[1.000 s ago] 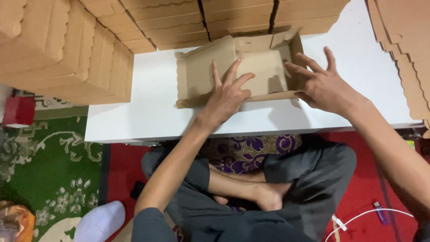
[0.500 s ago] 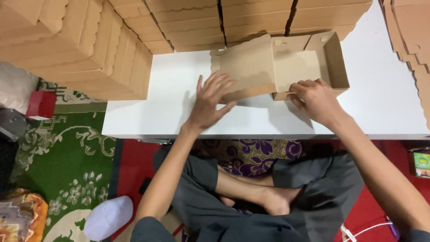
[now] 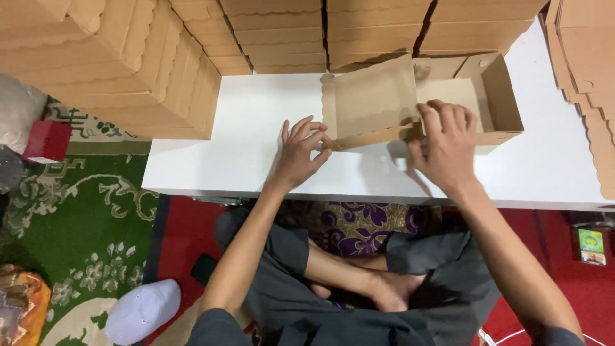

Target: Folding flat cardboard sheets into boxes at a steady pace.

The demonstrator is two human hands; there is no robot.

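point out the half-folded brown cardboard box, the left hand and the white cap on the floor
half-folded brown cardboard box [image 3: 503, 96], head view, on its right side wall
left hand [image 3: 298, 154], head view, on the back of the hand
white cap [image 3: 142, 312], head view, on its crown

head-worn view, looking down, close over table [image 3: 256, 102]

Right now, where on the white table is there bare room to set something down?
Bare patches: left of the left hand, toward the stacked boxes; right of the open cardboard box, before the flat cardboard sheets. The back edge is crowded; the right hand fills the middle.
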